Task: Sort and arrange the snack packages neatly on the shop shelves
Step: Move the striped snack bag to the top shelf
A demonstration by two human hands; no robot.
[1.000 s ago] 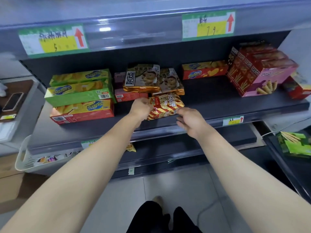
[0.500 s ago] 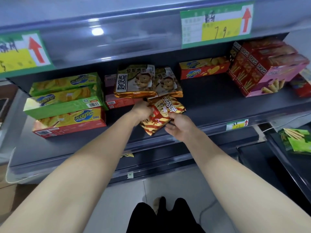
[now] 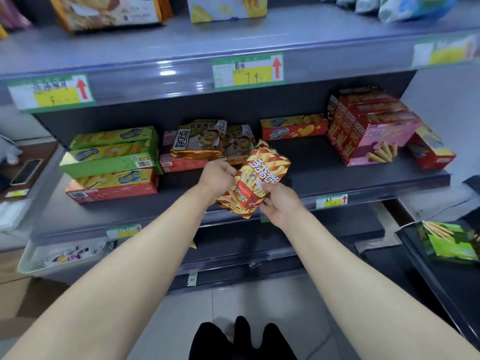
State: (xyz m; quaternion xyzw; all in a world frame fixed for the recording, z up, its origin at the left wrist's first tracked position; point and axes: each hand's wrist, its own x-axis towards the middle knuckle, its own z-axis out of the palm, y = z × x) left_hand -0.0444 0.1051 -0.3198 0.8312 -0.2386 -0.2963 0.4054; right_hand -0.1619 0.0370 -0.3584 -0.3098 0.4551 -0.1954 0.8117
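A red-and-gold striped snack bag [image 3: 261,175] with fries printed on it is lifted off the dark middle shelf [image 3: 324,175], tilted with its top toward the back. My left hand [image 3: 218,175] grips its left edge and my right hand [image 3: 279,203] grips its lower right corner. Just behind it stand two brown-and-gold cookie bags [image 3: 202,139] on pink-red boxes [image 3: 181,165]. Green and red chip boxes [image 3: 111,162] are stacked at the left. A red chip box [image 3: 293,127] lies at the back, and red and pink biscuit-stick boxes [image 3: 371,131] are piled at the right.
Price labels [image 3: 248,70] hang on the upper shelf's front edge, with more bags [image 3: 109,9] above. A white basket [image 3: 59,255] of small items sits at lower left. A green stick-snack box [image 3: 449,242] lies on a dark unit at right. Grey tiled floor lies below.
Both hands have raised the striped bag off the shelf and tipped it more upright. The view has tilted up, so the upper shelf with its bags now shows.
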